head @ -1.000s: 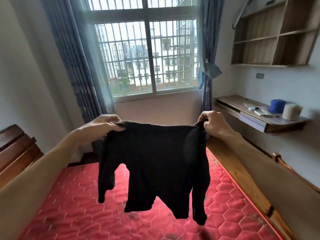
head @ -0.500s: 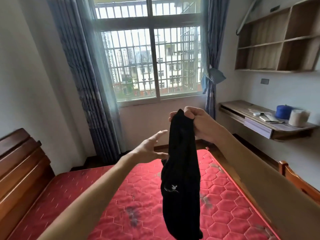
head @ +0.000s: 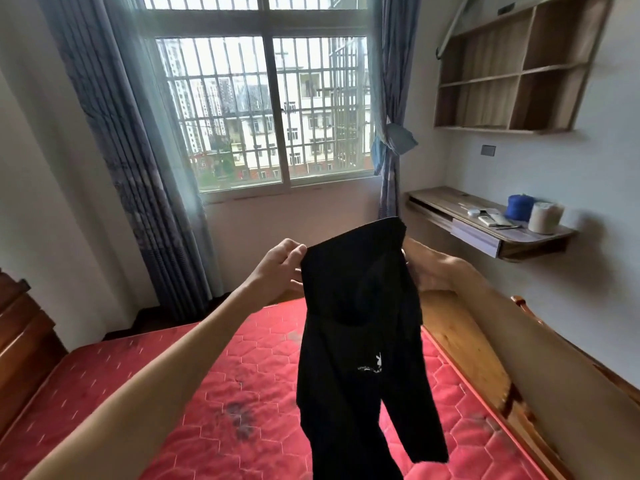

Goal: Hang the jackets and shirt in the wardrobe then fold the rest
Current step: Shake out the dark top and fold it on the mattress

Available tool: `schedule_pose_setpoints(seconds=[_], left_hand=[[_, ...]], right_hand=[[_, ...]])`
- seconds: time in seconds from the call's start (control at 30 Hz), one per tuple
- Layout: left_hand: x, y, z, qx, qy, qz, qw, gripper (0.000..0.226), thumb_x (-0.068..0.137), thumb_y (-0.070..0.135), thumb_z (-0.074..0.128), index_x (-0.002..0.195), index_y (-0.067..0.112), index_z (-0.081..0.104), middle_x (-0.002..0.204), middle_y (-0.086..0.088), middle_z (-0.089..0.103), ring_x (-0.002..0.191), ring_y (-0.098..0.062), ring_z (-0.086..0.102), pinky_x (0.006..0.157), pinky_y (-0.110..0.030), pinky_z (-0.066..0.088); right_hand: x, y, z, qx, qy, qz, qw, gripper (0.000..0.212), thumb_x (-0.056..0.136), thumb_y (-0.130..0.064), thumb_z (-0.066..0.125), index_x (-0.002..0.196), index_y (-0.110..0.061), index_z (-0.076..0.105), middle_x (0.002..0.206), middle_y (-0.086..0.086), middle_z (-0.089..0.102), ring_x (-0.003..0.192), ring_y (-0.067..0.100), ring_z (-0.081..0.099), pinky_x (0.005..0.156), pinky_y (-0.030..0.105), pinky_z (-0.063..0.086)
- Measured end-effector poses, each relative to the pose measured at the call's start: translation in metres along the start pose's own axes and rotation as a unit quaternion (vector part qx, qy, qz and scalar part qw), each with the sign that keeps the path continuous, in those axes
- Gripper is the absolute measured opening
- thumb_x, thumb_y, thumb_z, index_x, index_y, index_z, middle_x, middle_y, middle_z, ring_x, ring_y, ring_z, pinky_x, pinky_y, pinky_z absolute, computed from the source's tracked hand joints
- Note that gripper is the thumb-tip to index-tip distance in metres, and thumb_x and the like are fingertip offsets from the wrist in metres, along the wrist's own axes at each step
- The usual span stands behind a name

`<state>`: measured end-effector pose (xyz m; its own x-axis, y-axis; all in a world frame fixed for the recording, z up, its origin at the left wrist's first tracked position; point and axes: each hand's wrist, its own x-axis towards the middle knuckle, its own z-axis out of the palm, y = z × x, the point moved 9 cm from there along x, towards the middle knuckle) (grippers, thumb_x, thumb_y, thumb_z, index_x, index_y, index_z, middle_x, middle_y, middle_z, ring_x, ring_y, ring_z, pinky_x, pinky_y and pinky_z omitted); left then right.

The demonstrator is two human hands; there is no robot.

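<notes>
A black top (head: 360, 341) with a small white logo hangs folded lengthwise in the air above the red mattress (head: 214, 403). My left hand (head: 282, 265) pinches its upper left edge between thumb and fingers. My right hand (head: 419, 268) holds the upper right side from behind, and the cloth hides most of it. One sleeve dangles at the lower right. No wardrobe or hanger is in view.
A wooden headboard (head: 20, 341) stands at the left and a wooden bed rail (head: 467, 348) runs along the right. A wall desk (head: 485, 226) carries a blue roll, a white roll and small items. Shelves (head: 512, 67) hang above; curtains flank the barred window (head: 270, 112).
The top was spread wide between both hands, then gathered into my right hand alone. My left hand has now taken hold of its upper edge again, with the top folded lengthwise.
</notes>
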<state>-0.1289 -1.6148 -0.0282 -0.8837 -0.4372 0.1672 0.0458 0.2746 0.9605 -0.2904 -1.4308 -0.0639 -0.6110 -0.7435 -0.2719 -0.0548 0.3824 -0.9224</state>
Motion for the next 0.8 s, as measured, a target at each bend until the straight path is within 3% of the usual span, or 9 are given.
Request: schedule_pose_setpoints(seconds=[0.07,0.13,0.23,0.33,0.4,0.5,0.6,0.7,0.8], left_hand=[[-0.002,0.011,0.002,0.006,0.002,0.018,1.000,0.019,0.109,0.019,0.038,0.094,0.012,0.047,0.084,-0.008,0.054,0.061,-0.016,0.061,0.057,-0.033,0.054],[-0.005,0.018,-0.001,0.037,0.011,0.036,0.999,0.018,0.108,0.021,0.042,0.093,0.014,0.049,0.081,-0.006,0.052,0.062,-0.015,0.056,0.055,-0.029,0.051],[-0.008,0.022,-0.010,0.182,0.029,0.063,0.981,0.018,0.106,0.024,0.047,0.096,0.013,0.057,0.077,-0.002,0.055,0.068,-0.010,0.050,0.058,-0.017,0.043],[-0.014,0.004,-0.020,0.229,-0.007,0.023,0.973,0.022,0.105,0.023,0.049,0.095,0.008,0.061,0.077,-0.004,0.055,0.070,-0.014,0.048,0.059,-0.023,0.040],[-0.026,-0.006,-0.032,0.183,-0.020,0.003,0.983,0.038,0.106,0.036,0.047,0.093,0.003,0.060,0.078,-0.006,0.053,0.072,-0.016,0.047,0.065,-0.030,0.039],[-0.048,-0.018,-0.038,0.125,-0.060,-0.020,0.990,0.063,0.093,0.069,0.045,0.093,0.009,0.063,0.080,0.000,0.058,0.071,-0.011,0.052,0.068,-0.028,0.043],[-0.063,-0.039,-0.028,0.211,-0.130,-0.039,0.968,0.036,0.069,0.049,0.084,0.092,0.025,0.071,0.086,0.011,0.072,0.078,-0.010,0.068,0.072,-0.026,0.055],[-0.061,-0.065,-0.046,0.426,-0.078,-0.035,0.901,0.031,0.060,0.032,0.093,0.083,0.023,0.074,0.079,0.010,0.071,0.080,-0.014,0.070,0.074,-0.032,0.058],[-0.066,-0.095,-0.081,0.352,-0.001,-0.093,0.931,0.016,0.064,0.024,0.087,0.069,0.020,0.072,0.072,0.006,0.069,0.071,-0.014,0.066,0.071,-0.034,0.057]], right_hand=[[-0.005,0.008,0.002,0.013,0.022,0.004,1.000,0.075,0.073,-0.085,0.042,0.106,-0.022,0.068,0.114,0.009,0.070,0.106,0.024,0.063,0.098,0.044,0.047],[-0.006,0.010,0.005,0.014,0.051,0.005,0.999,0.061,0.094,-0.070,0.035,0.101,-0.018,0.067,0.109,0.011,0.072,0.099,0.021,0.066,0.091,0.039,0.052],[-0.005,-0.005,0.021,0.014,0.035,-0.021,0.999,0.048,0.103,-0.050,0.041,0.097,-0.008,0.065,0.101,0.014,0.070,0.096,0.024,0.066,0.093,0.039,0.052],[-0.009,-0.034,0.035,0.066,0.004,-0.063,0.996,0.037,0.103,-0.039,0.047,0.090,-0.009,0.063,0.085,0.008,0.069,0.078,0.017,0.067,0.074,0.031,0.053],[-0.011,-0.051,0.039,0.093,0.009,-0.077,0.993,0.033,0.104,-0.032,0.047,0.085,-0.011,0.064,0.077,0.004,0.070,0.070,0.016,0.067,0.068,0.030,0.052],[-0.011,-0.069,0.046,0.136,0.017,-0.088,0.987,0.035,0.104,-0.033,0.046,0.081,-0.013,0.062,0.076,0.005,0.067,0.073,0.019,0.063,0.072,0.032,0.050],[-0.011,-0.082,0.069,0.133,0.009,-0.087,0.987,0.037,0.103,-0.036,0.049,0.078,-0.013,0.063,0.069,0.003,0.069,0.066,0.016,0.066,0.070,0.030,0.053],[-0.014,-0.094,0.096,0.101,-0.002,-0.088,0.991,0.036,0.102,-0.039,0.051,0.081,-0.012,0.064,0.068,0.002,0.068,0.065,0.016,0.065,0.068,0.030,0.053],[-0.020,-0.100,0.100,0.086,0.022,-0.087,0.992,0.035,0.099,-0.043,0.054,0.091,-0.011,0.066,0.082,0.007,0.069,0.082,0.021,0.064,0.078,0.033,0.052]])
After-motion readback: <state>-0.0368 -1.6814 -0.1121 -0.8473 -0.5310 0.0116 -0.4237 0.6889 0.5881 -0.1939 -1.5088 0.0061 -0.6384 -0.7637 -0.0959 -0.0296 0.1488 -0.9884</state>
